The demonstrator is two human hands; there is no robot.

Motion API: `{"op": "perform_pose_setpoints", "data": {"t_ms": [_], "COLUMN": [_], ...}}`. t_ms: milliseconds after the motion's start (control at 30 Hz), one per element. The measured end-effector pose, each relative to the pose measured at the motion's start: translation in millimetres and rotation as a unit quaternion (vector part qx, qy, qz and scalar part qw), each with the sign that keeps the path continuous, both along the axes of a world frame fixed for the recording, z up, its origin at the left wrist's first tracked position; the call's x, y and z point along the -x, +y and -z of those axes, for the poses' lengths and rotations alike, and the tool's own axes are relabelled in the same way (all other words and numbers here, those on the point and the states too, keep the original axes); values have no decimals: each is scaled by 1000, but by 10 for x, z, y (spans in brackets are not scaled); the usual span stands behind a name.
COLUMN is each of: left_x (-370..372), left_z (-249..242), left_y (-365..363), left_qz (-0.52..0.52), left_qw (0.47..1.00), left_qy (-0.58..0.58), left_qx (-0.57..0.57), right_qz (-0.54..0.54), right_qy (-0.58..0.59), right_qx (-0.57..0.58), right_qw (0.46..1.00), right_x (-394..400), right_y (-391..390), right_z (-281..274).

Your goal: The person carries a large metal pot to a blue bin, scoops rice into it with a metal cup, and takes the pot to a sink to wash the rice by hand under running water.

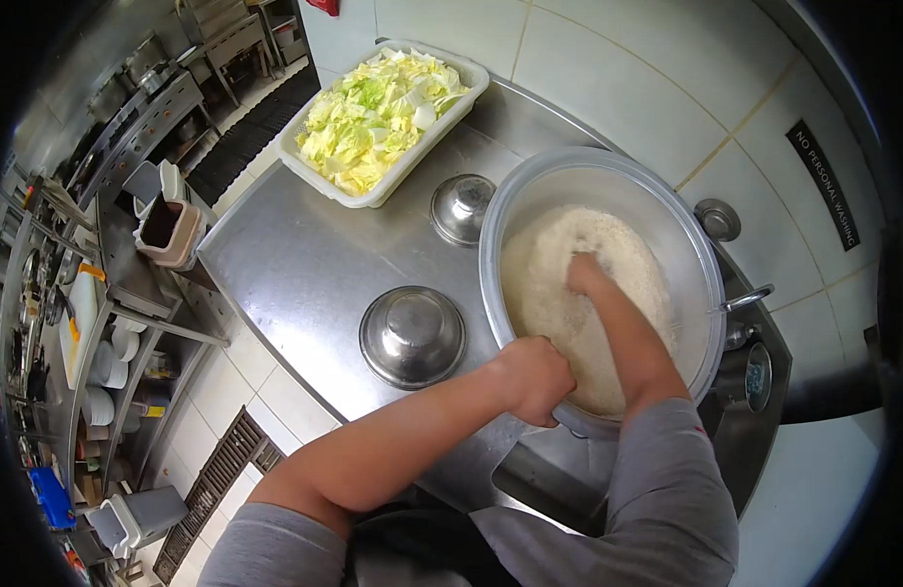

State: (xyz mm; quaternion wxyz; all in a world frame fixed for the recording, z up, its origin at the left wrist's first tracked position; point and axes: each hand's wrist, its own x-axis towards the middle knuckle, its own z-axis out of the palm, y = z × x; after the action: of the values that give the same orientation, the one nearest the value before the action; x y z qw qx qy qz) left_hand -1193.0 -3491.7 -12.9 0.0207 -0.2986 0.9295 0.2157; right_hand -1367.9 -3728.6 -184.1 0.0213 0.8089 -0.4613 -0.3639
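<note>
A large metal bowl (699, 284) holds pale grains in cloudy water (544, 259). My left hand (538, 380) is closed on the bowl's near left rim. Inside the bowl, my right hand (586, 274) is partly sunk in the grains and water, so its fingertips are hidden. Left of the bowl, two smaller metal bowls lie upside down on the steel counter (305, 264): a bigger one (412, 337) nearer me and a smaller one (462, 208) farther off.
A white basket (373, 199) of chopped cabbage (378, 117) stands at the counter's far end, against the tiled wall. A metal cup (745, 380) is right of the big bowl, near a wall-side handle (748, 298). Shelves with dishes (99, 367) are at the left.
</note>
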Motion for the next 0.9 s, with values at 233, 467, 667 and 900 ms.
{"op": "perform_pose_setpoints", "data": {"t_ms": [233, 467, 667, 900], "left_x": [50, 48, 57, 52], "left_z": [-165, -170, -111, -218], "left_y": [-12, -42, -33, 2], "left_qz": [-26, -22, -29, -28], "left_qw": [993, 992, 994, 994], "left_qy": [-88, -91, -74, -86], "left_qx": [-77, -86, -71, -65], "right_qz": [-181, 42, 269, 479], "right_qy": [-108, -193, -167, -355], "right_qx": [-84, 126, 142, -125], "right_qw": [974, 972, 938, 793], "right_x": [-17, 956, 1317, 2186], "right_y": [1223, 526, 498, 690], "right_z": [-529, -219, -596, -366]}}
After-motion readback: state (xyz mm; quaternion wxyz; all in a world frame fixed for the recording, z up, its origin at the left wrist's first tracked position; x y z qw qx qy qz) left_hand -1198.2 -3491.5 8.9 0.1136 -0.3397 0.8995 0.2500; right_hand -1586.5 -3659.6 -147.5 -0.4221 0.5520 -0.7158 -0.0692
